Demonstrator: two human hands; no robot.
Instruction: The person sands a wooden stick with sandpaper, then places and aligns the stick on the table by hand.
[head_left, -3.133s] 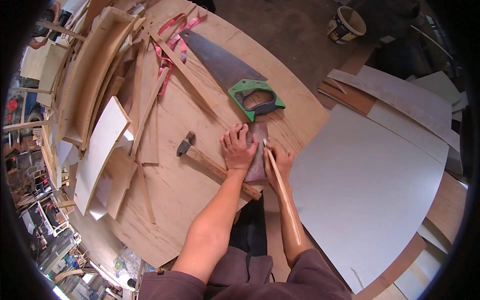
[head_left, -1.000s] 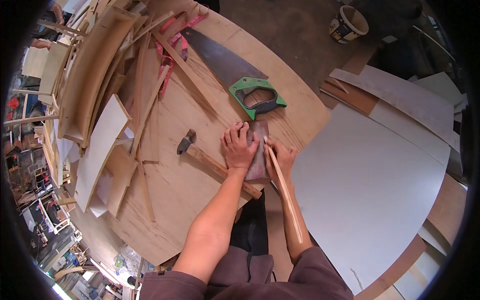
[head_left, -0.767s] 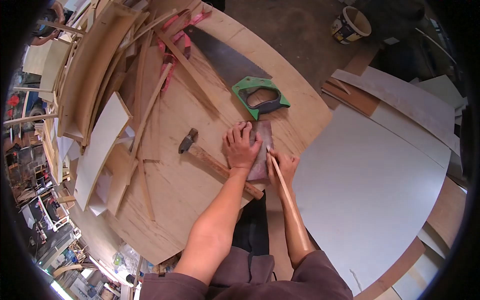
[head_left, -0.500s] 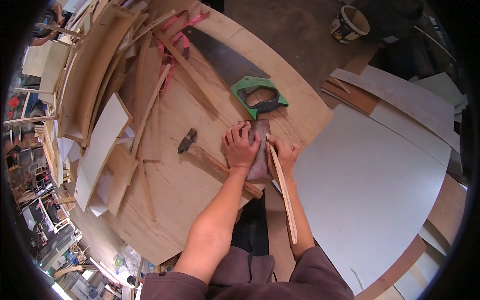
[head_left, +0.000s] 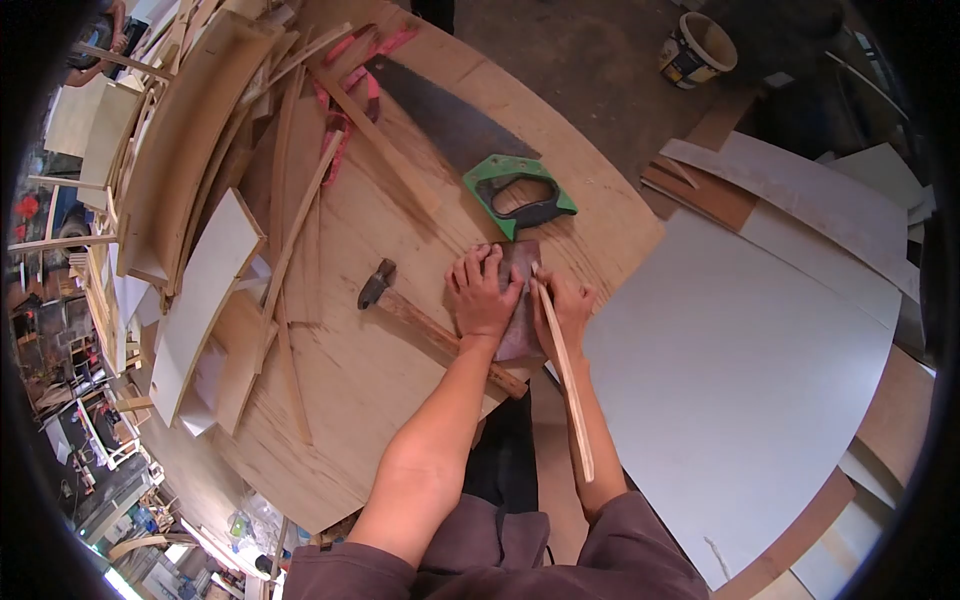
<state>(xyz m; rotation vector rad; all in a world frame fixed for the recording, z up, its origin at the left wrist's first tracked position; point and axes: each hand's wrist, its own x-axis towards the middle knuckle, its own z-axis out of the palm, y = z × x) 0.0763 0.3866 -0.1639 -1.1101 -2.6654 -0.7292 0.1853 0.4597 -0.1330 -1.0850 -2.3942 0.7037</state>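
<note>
The left hand (head_left: 484, 298) lies palm down on a brown sheet (head_left: 518, 338), its grip unclosed: the fingers are extended and a little apart, pressing on the sheet's left part, with the thumb across its middle. The right hand (head_left: 568, 308) has its grip closed round a wooden strip (head_left: 570, 390) near the upper end, at the sheet's right edge. The strip's tip shows just past the fingers, over the sheet; its long lower end slopes back above the right forearm. The sheet is on the bench (head_left: 340, 385), near its edge, between a hammer (head_left: 425, 328) on the left and a white panel (head_left: 750, 370) on the right. A saw (head_left: 470, 135) lies beyond, its green handle just beside the sheet's top.
</note>
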